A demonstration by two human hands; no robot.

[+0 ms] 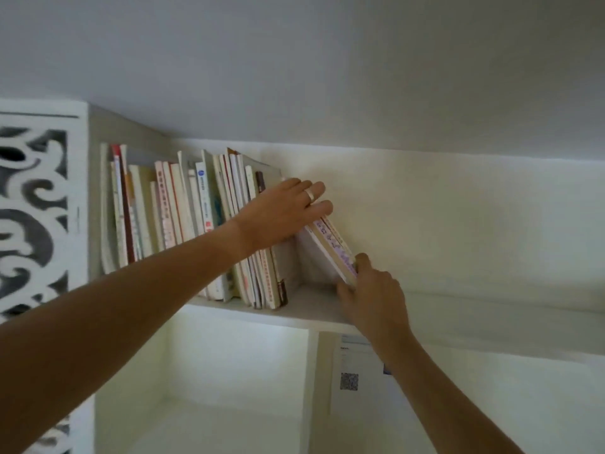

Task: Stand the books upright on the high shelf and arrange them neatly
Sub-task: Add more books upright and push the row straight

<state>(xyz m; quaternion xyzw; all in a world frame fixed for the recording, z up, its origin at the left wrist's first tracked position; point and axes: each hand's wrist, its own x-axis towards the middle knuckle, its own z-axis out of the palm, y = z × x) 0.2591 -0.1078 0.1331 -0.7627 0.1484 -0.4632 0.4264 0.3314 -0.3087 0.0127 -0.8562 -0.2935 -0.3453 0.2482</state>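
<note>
Books are already filling most of the high white shelf (314, 309): a long row of pale-spined paperbacks (183, 217) is standing upright against the left end, beside a white cut-out screen with dark scrollwork (36, 204). At the row's right end, a small leaning bundle of thin books with purple-patterned covers (334, 247) is slanting, its top tipping left toward the row and its foot sitting out to the right, leaving a wedge-shaped gap between.

The left hand (281, 214), wearing a pale ring, is lying with fingers (319, 188) extended and relaxed across the top of the bundle and the last upright books, steadying rather than clasping. The right hand (373, 296) is gripping the bundle's lower corner, thumb and fingers curled around its edge at the shelf surface.

By my judgement, the step in hand is straightening these last leaning books, so the task looks close to finished. The next move seems to call for sliding the foot of the bundle left until it is closing the gap, while the left hand is keeping the tops from toppling. A printed paper sheet with a QR code (350, 375) is hanging below the shelf.
</note>
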